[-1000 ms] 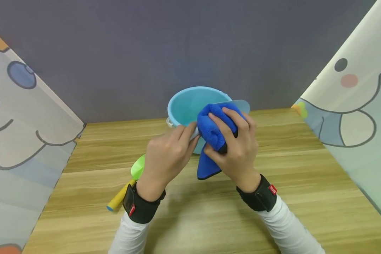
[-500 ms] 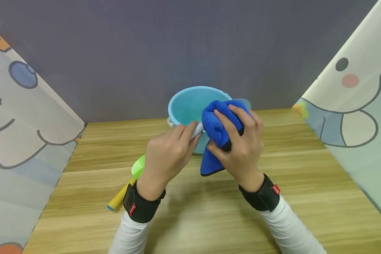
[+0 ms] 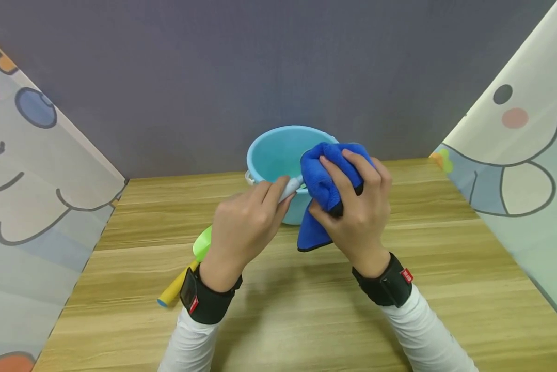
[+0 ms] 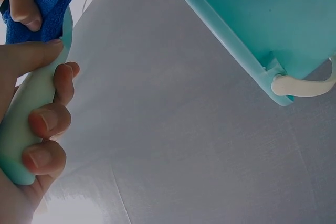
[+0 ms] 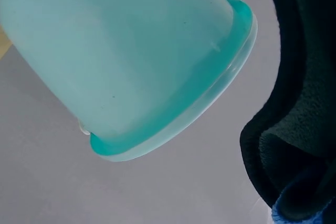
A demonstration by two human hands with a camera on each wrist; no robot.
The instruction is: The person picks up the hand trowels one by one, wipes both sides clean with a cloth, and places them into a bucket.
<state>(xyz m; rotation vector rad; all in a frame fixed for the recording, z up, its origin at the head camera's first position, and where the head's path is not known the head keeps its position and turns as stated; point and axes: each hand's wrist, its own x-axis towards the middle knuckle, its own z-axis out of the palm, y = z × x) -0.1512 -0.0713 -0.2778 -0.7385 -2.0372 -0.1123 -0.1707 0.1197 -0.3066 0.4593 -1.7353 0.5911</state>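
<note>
My left hand (image 3: 243, 227) grips the handle of a light blue shovel (image 3: 291, 189), thumb lying along it. The left wrist view shows the fingers curled round the pale handle (image 4: 31, 98). My right hand (image 3: 358, 206) holds a bunched blue towel (image 3: 322, 178) with dark edging round the shovel's far part, which is hidden. One towel corner hangs down. Both hands are in front of and above a light blue bucket (image 3: 278, 155), which stands upright behind them. In the right wrist view, the towel's dark border (image 5: 262, 135) fills the right side, apart from the bucket (image 5: 131, 51).
On the wooden table (image 3: 445, 258), a small shovel with a green scoop (image 3: 202, 244) and yellow handle (image 3: 178, 284) lies by my left wrist, partly covered by it. A grey wall (image 3: 278, 62) rises behind the bucket. Cartoon-printed panels (image 3: 529, 139) flank both sides.
My right hand and the towel have shifted right and slightly up along the shovel. More handle shows beside my left hand, while the blade tip has become hidden. My left hand stays nearly still.
</note>
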